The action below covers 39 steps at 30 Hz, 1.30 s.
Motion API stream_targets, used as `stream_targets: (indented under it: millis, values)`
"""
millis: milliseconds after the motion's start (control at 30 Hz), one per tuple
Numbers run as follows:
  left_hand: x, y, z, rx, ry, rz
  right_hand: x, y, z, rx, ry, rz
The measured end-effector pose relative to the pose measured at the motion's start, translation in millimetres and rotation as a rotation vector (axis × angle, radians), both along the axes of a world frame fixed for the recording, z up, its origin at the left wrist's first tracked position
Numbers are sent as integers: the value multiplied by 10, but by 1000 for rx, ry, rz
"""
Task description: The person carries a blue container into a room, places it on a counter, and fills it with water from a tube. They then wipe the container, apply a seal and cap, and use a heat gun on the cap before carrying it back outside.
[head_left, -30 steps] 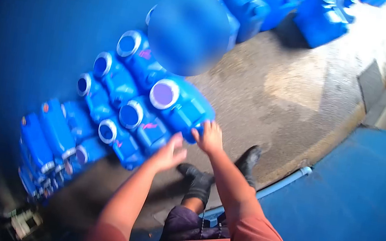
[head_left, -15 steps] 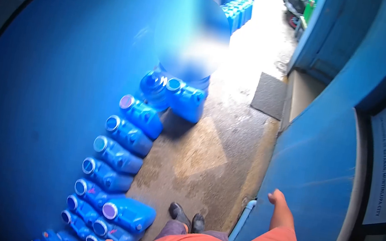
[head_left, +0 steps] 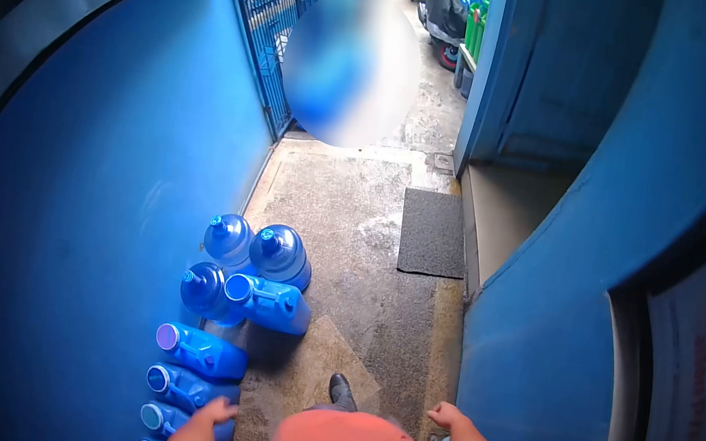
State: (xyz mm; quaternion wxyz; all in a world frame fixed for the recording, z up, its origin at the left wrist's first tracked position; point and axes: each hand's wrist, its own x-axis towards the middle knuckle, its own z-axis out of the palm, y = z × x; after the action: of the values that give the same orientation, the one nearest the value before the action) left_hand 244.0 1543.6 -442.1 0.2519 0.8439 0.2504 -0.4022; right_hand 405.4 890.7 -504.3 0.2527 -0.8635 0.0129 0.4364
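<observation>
My left hand (head_left: pixel 221 410) hangs over the row of blue jugs along the left wall. Its fingers are loosely apart, and nothing shows in them. Below and beside it are a jug with a teal cap (head_left: pixel 152 415) and a white-rimmed blue jug (head_left: pixel 195 389). A purple-capped jug (head_left: pixel 210 354) lies farther up the row. My right hand (head_left: pixel 444 414) is out by the right wall, fingers curled, with no object visible in it. Ahead, another slim blue jug (head_left: pixel 281 306) stands against several round water bottles (head_left: pixel 282 256).
A dark mat (head_left: pixel 434 234) lies by the raised doorway step (head_left: pixel 497 233) on the right. Blue walls (head_left: pixel 99 210) bound the passage. A metal gate (head_left: pixel 262 34), a covered motorcycle (head_left: pixel 448 11) and green containers (head_left: pixel 474 33) are farther off. A blurred round patch hides part of the view ahead.
I have moved forward along the passage; the jugs have shifted down and backward in view. The round bottles and gate show more fully. My left hand has come higher into view.
</observation>
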Motion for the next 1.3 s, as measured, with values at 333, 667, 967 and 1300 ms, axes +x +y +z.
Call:
stream_targets:
  millis: [333, 667, 967, 1300]
  values:
    - [5579, -912, 958, -248, -570, -193, 749, -1095, -266, -164, 336, -816]
    - [6876, -1030, 725, -145, -70, -322, 4786, -640, -616, 185, -248, -564]
    - [8714, -953, 217, 142, 271, -170, 6892, -1172, -26, 234, -352, -849]
    - [12999, -4583, 398, -11, -233, -869, 6171, -2110, 18, -230, -316, -1418]
